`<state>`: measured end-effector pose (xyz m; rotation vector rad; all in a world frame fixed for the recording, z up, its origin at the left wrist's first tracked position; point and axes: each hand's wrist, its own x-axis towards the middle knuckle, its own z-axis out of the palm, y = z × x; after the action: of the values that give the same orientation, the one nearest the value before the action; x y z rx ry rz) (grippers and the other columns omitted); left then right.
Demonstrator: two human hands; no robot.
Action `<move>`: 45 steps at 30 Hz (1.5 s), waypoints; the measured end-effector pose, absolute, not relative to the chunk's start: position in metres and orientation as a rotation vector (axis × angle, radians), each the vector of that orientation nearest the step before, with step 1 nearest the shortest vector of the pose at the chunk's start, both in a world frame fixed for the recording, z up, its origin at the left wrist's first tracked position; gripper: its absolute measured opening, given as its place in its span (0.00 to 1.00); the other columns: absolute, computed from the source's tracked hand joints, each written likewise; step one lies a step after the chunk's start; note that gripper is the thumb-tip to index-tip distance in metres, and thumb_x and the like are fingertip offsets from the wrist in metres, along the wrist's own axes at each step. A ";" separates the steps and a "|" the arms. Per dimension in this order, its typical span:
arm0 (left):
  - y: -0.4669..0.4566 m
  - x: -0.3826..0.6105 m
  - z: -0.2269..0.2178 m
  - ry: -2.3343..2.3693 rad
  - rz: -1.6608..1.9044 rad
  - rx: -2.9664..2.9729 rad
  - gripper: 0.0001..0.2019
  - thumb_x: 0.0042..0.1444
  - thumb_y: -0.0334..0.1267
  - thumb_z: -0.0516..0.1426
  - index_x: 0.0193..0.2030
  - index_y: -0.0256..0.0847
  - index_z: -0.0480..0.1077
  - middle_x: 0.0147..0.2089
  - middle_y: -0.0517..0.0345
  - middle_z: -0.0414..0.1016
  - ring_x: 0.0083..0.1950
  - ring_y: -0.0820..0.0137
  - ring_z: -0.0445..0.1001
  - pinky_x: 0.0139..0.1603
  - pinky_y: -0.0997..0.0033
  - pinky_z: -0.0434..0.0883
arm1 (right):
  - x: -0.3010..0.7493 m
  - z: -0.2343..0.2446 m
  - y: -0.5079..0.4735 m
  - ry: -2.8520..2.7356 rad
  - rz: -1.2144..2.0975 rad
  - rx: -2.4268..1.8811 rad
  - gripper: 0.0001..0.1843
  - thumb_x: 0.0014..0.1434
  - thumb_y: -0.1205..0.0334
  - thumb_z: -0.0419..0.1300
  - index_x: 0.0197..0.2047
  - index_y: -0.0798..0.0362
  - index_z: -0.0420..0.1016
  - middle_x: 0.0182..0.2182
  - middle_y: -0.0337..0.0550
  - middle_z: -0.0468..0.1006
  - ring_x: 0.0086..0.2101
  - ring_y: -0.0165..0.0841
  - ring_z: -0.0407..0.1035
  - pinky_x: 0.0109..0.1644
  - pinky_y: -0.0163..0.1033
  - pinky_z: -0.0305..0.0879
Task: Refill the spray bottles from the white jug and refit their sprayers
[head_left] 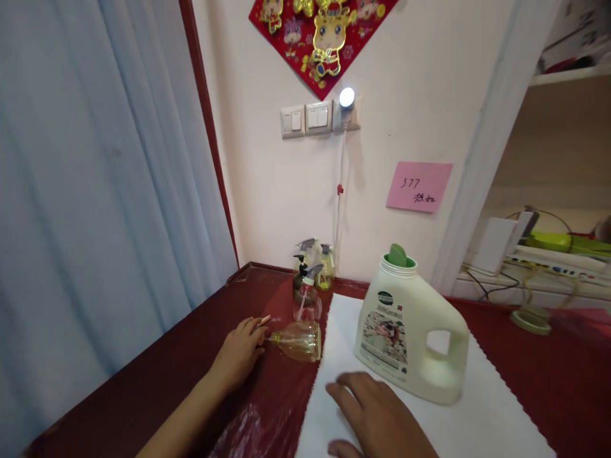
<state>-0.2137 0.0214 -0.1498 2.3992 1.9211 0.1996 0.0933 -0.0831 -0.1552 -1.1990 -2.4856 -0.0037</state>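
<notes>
1. The left hand point(241, 353) lies left of the white detergent jug point(410, 331). Its fingertips are drawn together at the neck of a small clear bottle point(300, 341); whether they grip it cannot be told.
2. That bottle lies on its side just left of the jug, on the red table cover point(525, 369).
3. The right hand point(377, 413) rests flat on the white cloth point(482, 420) in front of the jug, fingers loosely apart, holding nothing.
4. Spray bottles point(308, 289) stand behind the jug, to its left.

I see upright spray bottles point(306, 284) bunched at the back wall. Wall switches point(305, 119), with a lit night light point(347, 97) just right of them. Pink note point(419, 186) reads 377. Red decoration point(321, 38) up top. Curtain point(95, 191) on the left. Shelf point(548, 280) on the right, cables on it.
</notes>
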 end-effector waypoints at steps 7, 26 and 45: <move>0.025 -0.211 -0.160 1.841 0.196 2.471 0.24 0.60 0.26 0.52 0.58 0.47 0.77 0.77 0.53 0.61 0.77 0.53 0.59 0.71 0.48 0.64 | 0.010 -0.121 -0.018 -2.538 -0.035 -1.404 0.40 0.61 0.51 0.70 0.71 0.54 0.64 0.70 0.59 0.67 0.67 0.55 0.61 0.68 0.63 0.62; -0.018 -0.190 -0.109 1.755 0.078 2.721 0.23 0.66 0.23 0.47 0.56 0.46 0.77 0.51 0.52 0.82 0.54 0.55 0.79 0.52 0.53 0.72 | 0.041 -0.122 -0.045 -2.378 -0.001 -1.420 0.39 0.56 0.55 0.65 0.68 0.61 0.67 0.56 0.62 0.75 0.54 0.55 0.66 0.60 0.62 0.64; -0.009 -0.168 -0.103 1.862 -0.174 3.003 0.22 0.66 0.22 0.48 0.56 0.43 0.78 0.57 0.49 0.81 0.58 0.53 0.77 0.57 0.51 0.69 | 0.113 -0.214 -0.073 -1.475 0.480 -1.251 0.38 0.56 0.53 0.65 0.68 0.50 0.62 0.65 0.55 0.70 0.65 0.52 0.63 0.71 0.62 0.58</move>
<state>-0.1684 -0.0088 -0.1035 3.0027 1.8623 -0.1740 0.1128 -0.0727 -0.2140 -1.2506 -1.4752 0.4804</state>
